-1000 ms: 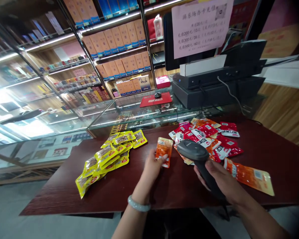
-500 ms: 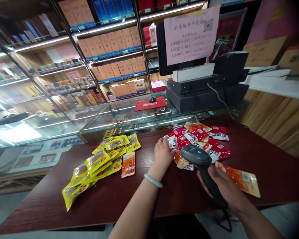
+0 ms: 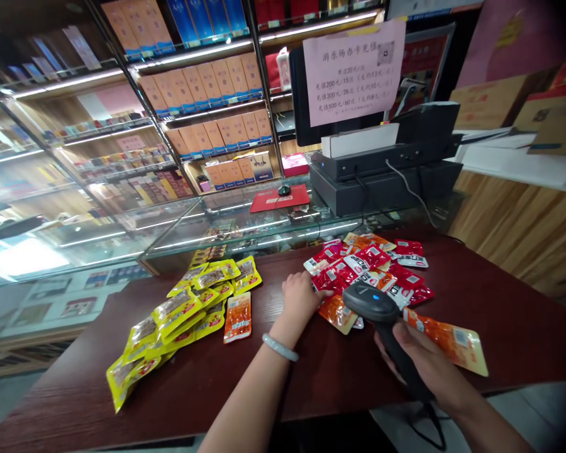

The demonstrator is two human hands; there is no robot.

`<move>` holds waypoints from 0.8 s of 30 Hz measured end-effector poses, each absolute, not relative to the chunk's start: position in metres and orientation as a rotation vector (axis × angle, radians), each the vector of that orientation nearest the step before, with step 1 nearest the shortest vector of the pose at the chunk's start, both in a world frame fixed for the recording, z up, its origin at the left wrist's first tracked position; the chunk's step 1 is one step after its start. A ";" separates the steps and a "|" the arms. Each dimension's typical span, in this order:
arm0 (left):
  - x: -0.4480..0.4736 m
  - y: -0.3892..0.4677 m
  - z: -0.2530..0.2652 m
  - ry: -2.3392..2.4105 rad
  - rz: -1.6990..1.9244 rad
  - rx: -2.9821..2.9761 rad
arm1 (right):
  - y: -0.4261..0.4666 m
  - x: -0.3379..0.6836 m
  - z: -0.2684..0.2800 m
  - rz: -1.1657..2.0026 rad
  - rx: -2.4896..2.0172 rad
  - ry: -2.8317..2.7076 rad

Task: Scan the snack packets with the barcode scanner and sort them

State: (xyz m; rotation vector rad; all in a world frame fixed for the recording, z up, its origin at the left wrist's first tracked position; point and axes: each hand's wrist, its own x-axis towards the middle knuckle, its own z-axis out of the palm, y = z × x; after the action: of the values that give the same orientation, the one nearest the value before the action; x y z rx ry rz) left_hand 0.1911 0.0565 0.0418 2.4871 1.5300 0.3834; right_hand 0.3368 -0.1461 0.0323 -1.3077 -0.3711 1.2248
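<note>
My right hand (image 3: 417, 349) is wrapped round the handle of a black barcode scanner (image 3: 372, 302), whose head points over the pile of snack packets. At the left edge of that pile, my left hand (image 3: 302, 296) rests low over the table, thumb stretched towards the packets and nothing visibly gripped. A pale bangle (image 3: 280, 347) circles the left wrist. Red and white packets (image 3: 334, 277) lie heaped with orange ones. One orange packet (image 3: 338, 313) sits just under the scanner head. Another orange packet (image 3: 453, 340) lies beside my right hand, partly covered by it.
Yellow snack packets (image 3: 177, 311) are stacked on the left, with a single orange packet (image 3: 238, 318) alongside. Behind the dark red table (image 3: 207, 384) stand a glass counter (image 3: 217, 220), a black cash drawer (image 3: 382, 189) and a monitor bearing a pink notice (image 3: 353, 75). The scanner's cable hangs below the table edge.
My left hand has drawn slightly back and left from the packets, showing more of the orange packet near the scanner. The view has shifted a little; the scanner stays over the pile.
</note>
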 end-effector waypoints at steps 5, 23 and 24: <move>0.148 0.040 0.043 1.454 0.420 2.087 | -0.139 0.328 0.034 1.272 -1.278 -0.476; 0.036 0.027 0.044 2.140 0.937 2.022 | -0.141 0.326 0.038 1.297 -1.288 -0.599; 0.039 0.026 0.046 2.169 1.004 2.089 | -0.142 0.329 0.039 1.264 -1.305 -0.557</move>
State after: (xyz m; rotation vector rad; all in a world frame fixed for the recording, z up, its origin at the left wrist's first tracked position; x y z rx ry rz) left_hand 0.0390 0.0262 0.0462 2.0885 2.1690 1.0038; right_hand 0.3290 -0.1424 0.0388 -1.3051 -0.5567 1.2644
